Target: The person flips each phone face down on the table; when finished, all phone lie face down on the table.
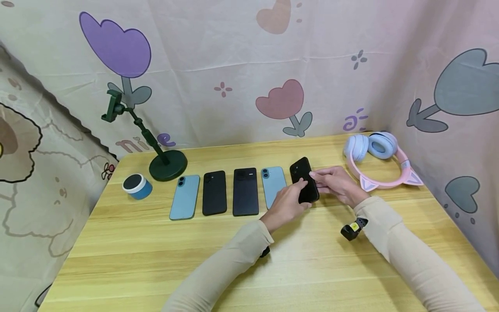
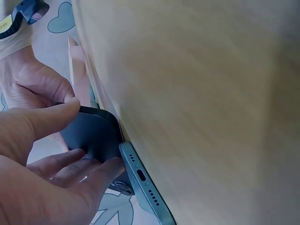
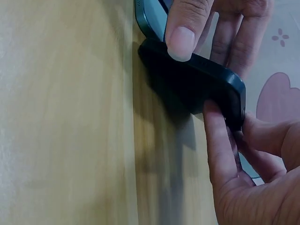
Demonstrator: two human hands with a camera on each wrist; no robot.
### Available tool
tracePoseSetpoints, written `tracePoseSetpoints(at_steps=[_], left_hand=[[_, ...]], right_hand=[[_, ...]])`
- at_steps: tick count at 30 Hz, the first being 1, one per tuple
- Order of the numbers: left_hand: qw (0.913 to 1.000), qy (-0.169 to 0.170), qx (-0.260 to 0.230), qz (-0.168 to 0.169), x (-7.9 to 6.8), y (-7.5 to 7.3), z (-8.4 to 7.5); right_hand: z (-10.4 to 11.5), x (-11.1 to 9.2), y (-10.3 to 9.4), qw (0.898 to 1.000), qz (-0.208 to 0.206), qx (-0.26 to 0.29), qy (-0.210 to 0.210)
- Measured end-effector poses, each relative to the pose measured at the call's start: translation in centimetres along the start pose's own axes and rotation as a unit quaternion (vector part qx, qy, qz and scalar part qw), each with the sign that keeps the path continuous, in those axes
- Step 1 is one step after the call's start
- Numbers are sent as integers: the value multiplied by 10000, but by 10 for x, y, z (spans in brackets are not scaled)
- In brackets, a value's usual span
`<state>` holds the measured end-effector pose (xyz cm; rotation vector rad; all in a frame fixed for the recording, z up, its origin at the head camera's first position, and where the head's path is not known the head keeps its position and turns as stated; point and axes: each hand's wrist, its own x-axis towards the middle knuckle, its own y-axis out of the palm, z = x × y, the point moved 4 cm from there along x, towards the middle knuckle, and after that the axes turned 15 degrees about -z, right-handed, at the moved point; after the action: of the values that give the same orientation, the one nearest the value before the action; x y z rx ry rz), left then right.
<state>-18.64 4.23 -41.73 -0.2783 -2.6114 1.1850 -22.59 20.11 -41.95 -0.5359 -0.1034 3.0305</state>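
Note:
Both hands hold a black smartphone (image 1: 300, 173), back up and tilted, at the right end of a row of phones. My left hand (image 1: 287, 203) grips it from the left, thumb at the near end and fingers on its back, as the left wrist view shows. At its right edge my right hand (image 1: 338, 185) pinches it, with the thumb (image 3: 262, 136) on the edge and a finger underneath. Close beside it lies a light blue phone (image 1: 273, 180), partly covered by the left hand. The held phone's screen side is mostly in shadow.
Further left lie a dark large phone (image 1: 245, 193), another black phone (image 1: 214, 193) and a light blue phone (image 1: 185, 198). A green phone stand (image 1: 167, 166) and a blue-white round jar (image 1: 137, 186) stand at left. Pink cat-ear headphones (image 1: 383, 184) lie at right.

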Motion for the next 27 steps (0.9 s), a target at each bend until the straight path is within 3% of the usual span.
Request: tracePoseSetpoints(at_steps=[9,15,27], left_hand=[[9996,211,162,-13,1,5,-2],[9988,340,340,1,2,6,-4],[9992,157,336,171,5,10,-4]], right_hand=[[-3,2,-9,9983,-460,-350,-115],[-3,4,-10,9978,-539,-384,-89],[-4,4,-12,9922,-705,-1025,-105]])
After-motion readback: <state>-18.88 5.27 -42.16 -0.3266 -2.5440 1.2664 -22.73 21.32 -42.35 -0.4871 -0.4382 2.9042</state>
